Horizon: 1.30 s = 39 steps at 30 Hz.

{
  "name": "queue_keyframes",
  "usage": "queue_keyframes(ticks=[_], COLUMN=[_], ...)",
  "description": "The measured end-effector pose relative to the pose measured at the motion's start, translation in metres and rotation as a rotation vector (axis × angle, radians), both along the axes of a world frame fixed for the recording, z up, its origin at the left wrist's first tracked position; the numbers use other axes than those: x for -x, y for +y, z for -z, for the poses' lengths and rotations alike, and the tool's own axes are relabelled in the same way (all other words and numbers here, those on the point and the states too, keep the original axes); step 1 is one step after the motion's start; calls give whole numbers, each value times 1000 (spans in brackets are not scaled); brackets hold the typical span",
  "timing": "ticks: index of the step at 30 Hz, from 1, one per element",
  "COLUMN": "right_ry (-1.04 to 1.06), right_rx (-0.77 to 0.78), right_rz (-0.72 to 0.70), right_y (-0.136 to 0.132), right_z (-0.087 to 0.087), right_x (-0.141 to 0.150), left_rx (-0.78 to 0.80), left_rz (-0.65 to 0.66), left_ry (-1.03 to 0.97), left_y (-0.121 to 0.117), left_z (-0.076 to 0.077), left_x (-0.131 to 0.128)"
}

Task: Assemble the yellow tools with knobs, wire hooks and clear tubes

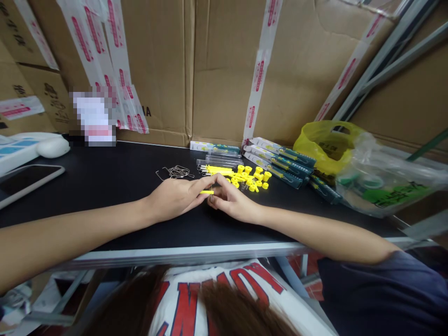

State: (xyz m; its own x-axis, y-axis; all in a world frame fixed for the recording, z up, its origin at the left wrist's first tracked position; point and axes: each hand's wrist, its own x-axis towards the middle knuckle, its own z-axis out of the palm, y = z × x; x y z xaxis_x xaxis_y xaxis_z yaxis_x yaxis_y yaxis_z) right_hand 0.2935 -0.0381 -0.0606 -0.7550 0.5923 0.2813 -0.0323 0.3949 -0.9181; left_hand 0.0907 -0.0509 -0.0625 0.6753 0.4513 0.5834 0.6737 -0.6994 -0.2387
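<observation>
In the head view, both forearms lay across the black tabletop and the two hands met near its middle. The left hand rested palm down, its fingers narrowed and pinched onto a small yellow stick that lay level between the two hands. The right hand met it from the other side, fingers curled close at the stick's tip, touching it; whether it truly gripped the stick or only steadied it could not be told. Just beyond the stick, farther from the person, lay a loose heap of small yellow caps, and beside the heap, again behind the stick, a few clear tubes, one with a yellow insert. To the left of the stick and a little behind it sat a tangle of thin wire loops. To the right of the stick and farther back, a fan of green and white packaged tools lay overlapped, and past them a yellow plastic bag touched a clear plastic bag with green print. Well to the left of the stick, at the table's edge, stood a white device and a dark-screened tablet. Behind everything rose taped cardboard boxes. Below the stick, past the table's near edge, a white shirt with red lettering showed.
</observation>
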Motion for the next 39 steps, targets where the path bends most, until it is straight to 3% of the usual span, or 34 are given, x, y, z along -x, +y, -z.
queue_keyframes(ticks=[8, 15, 23, 33, 39], right_ry=[-9, 0, 56, -10, -14], right_rx=[-23, -2, 133, -33, -27], right_rz=[6, 76, 163, 226, 290], right_y=[-2, -8, -9, -1, -2], right_z=[-3, -9, -11, -1, -4], right_x=[-1, -1, -1, 0, 0], left_rx=[-58, -54, 39, -4, 105], left_rz=[-35, 42, 55, 37, -8], left_ry=[-53, 46, 14, 8, -8], left_y=[1, 2, 4, 1, 3], left_z=[-1, -9, -4, -7, -5], left_x=[0, 1, 3, 1, 2])
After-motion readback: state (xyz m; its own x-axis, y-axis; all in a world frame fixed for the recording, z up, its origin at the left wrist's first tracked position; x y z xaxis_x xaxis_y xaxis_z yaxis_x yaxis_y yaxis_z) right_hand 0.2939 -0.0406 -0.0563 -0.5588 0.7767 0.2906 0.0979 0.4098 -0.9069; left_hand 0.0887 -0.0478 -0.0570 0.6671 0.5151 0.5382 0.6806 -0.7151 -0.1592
